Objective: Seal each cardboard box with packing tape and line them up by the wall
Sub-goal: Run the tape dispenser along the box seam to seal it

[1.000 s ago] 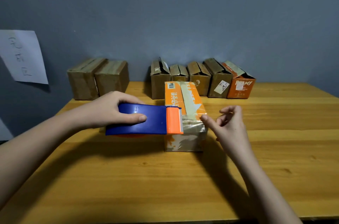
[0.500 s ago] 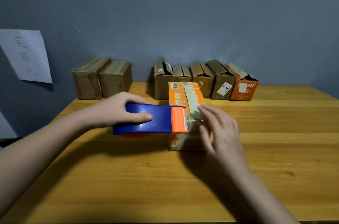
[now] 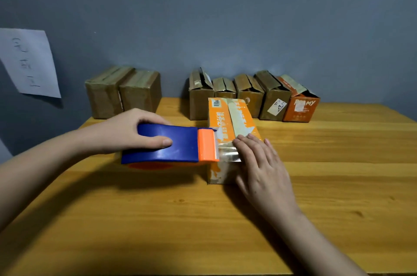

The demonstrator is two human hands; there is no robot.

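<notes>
Glossy tape [image 3: 228,154] crosses cardboard box [image 3: 222,121].

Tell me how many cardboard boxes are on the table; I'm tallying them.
8. Two taped brown boxes back left; five by the wall; one orange box being taped. None seem hidden.
</notes>
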